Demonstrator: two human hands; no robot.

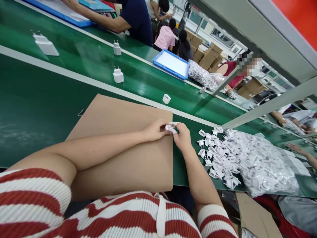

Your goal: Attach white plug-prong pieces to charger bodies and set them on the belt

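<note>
Over the right edge of a brown cardboard sheet point(123, 165), my left hand point(156, 130) and my right hand point(182, 136) meet. Between their fingertips are small white plastic charger parts point(170, 128), partly covered by the fingers. My left fingers pinch the near side, and my right thumb and fingers grip the other side. Whether the parts are joined I cannot tell. Right of my right hand lies a loose heap of white plug covers point(220, 155), some with prongs showing. A clear plastic bag point(267, 165) full of similar white pieces adjoins the heap.
Beyond the cardboard runs a green conveyor belt point(141, 86) with white chargers point(118, 75) spaced along it. A blue tray point(170, 64) rests on the far side. Several people sit across the line. A metal frame post point(267, 102) slants across the right.
</note>
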